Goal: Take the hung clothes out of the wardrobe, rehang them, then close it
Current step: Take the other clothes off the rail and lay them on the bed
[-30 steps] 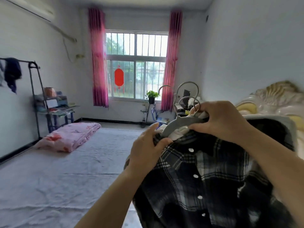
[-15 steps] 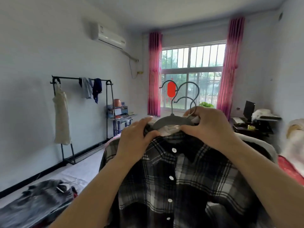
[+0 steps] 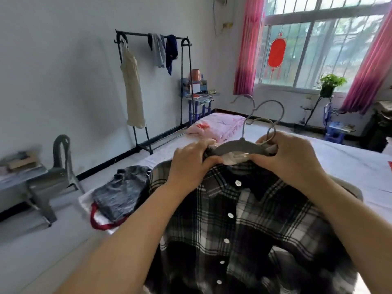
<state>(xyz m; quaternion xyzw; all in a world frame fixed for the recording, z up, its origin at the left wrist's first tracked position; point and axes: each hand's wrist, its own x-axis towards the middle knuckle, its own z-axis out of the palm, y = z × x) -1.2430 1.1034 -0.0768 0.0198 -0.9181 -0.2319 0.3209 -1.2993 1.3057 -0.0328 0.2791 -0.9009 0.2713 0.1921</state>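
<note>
In the head view, the left hand [image 3: 191,164] and right hand [image 3: 290,160] each squeeze one end of the grey hanger [image 3: 239,146], holding the checked shirt [image 3: 244,230] up over the bed [image 3: 350,164]. If one hand lets go, I think the shirt could slide off.

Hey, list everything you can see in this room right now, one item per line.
plaid shirt: one, black and white, held up in front
hangers: three hooks show, grey, at the shirt's collar
clothes rack: one, black, left wall
dress: one, cream, hanging on the rack
bed: one, white sheet, centre
folded quilt: one, pink, bed's far end
grey garment: one, on the bed, left of the shirt
chair: one, grey metal, left floor
window: one, barred, far wall
curtains: two, pink, flanking the window
potted plant: one, green, below the window
left hand: grips shirt collar
right hand: grips hangers
</note>
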